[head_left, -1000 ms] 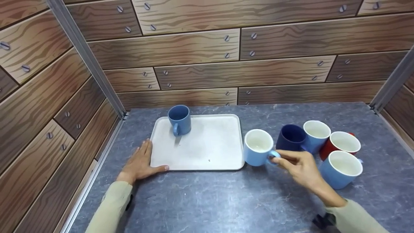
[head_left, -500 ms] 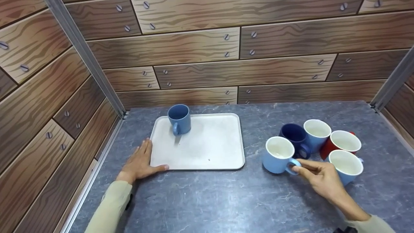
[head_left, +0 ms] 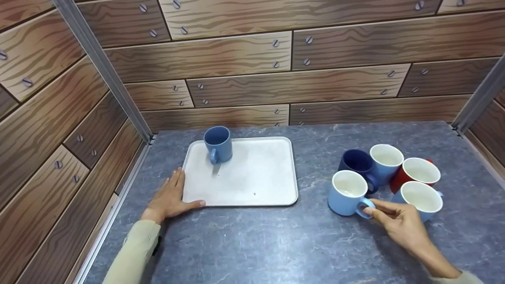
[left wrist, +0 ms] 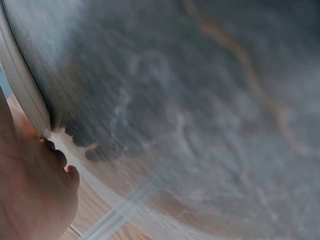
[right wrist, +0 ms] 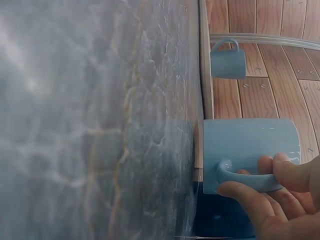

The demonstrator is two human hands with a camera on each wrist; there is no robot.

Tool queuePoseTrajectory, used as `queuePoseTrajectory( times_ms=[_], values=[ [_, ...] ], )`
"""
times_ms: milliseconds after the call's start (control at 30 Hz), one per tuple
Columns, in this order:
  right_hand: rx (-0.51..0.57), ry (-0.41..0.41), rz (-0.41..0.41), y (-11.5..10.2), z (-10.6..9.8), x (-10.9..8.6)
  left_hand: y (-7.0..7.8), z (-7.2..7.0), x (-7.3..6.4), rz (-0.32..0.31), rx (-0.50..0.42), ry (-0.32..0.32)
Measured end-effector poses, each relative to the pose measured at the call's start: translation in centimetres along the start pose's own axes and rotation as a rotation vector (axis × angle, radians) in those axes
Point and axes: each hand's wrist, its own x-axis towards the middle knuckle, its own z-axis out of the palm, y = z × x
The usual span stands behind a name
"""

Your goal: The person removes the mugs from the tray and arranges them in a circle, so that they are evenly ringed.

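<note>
A light blue mug (head_left: 347,193) with a white inside stands upright at the right of the tray, in front of a dark blue mug (head_left: 357,161). My right hand (head_left: 402,227) pinches its handle between thumb and fingers; the right wrist view shows the same grip on the light blue mug (right wrist: 250,142). At the left, my left hand (head_left: 167,199) rests with straight fingers against the left edge and front corner of a white tray (head_left: 256,177). A medium blue mug (head_left: 219,146) stands on the tray's back left part.
Behind and right of the held mug cluster a blue mug with white inside (head_left: 386,159), a red mug (head_left: 418,173) and another light blue mug (head_left: 422,199). Wood-patterned walls (head_left: 244,55) bound the grey marbled table (head_left: 252,244) at the back and sides.
My right hand has moved the light blue mug from the tray's right edge rightward and toward me, to in front of the dark blue mug. The left hand and tray have stayed put.
</note>
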Motion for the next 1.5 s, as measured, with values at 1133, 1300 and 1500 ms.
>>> queuePoseTrajectory(
  times_ms=[1133, 1300, 1500],
  values=[
    [-0.409, 0.177, -0.339, 0.1, -1.3, 0.3, 0.1, -0.2, -0.1, 0.006, -0.003, -0.004],
    [-0.47, 0.156, -0.397, 0.1, -1.3, 0.7, 0.2, -0.2, -0.2, 0.004, -0.001, -0.002],
    [-0.605, 0.154, -0.473, -0.3, -1.2, 1.6, 0.1, -0.2, -0.1, 0.012, 0.001, 0.0]
  ],
)
